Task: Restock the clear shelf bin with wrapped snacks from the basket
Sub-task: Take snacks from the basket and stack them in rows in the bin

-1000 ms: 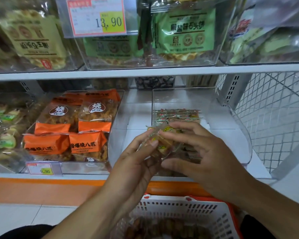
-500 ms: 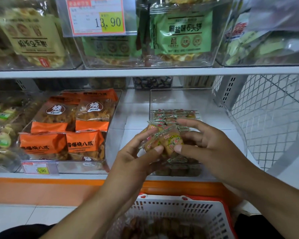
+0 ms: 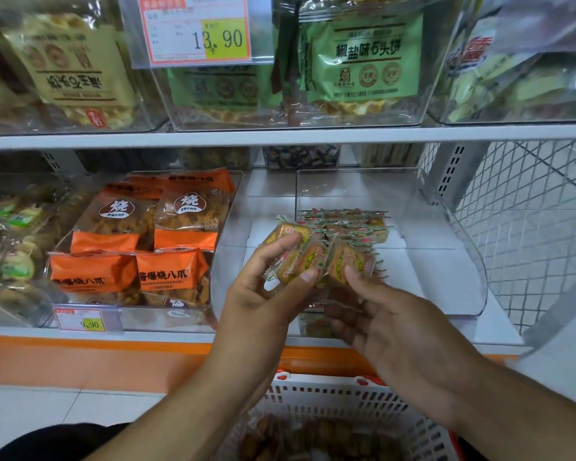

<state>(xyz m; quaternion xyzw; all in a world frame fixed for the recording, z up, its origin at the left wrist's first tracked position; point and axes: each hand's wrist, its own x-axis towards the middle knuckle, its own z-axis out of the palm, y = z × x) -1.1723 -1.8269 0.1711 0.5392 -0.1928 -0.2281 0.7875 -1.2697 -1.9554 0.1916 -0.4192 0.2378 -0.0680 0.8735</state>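
Note:
A clear shelf bin (image 3: 446, 227) stands on the lower shelf, with a row of small wrapped snacks (image 3: 346, 221) lying inside it. In front of the bin's left part I hold a fanned bunch of yellow-brown wrapped snacks (image 3: 308, 257) between both hands. My left hand (image 3: 263, 294) pinches the bunch from the left with thumb and fingers. My right hand (image 3: 396, 327) grips it from the right and below. The white basket (image 3: 340, 397) with an orange rim sits below my hands and holds more wrapped snacks (image 3: 313, 437).
Another clear bin of orange snack bags (image 3: 140, 247) stands to the left, with a price tag (image 3: 80, 322) on its front. A white wire mesh panel (image 3: 529, 227) closes the shelf's right end. The upper shelf (image 3: 280, 136) carries bins of green and tan packets.
Both hands have lifted slightly and drawn back toward the bin's front left. The bunch of snacks between them has fanned out and tilted up.

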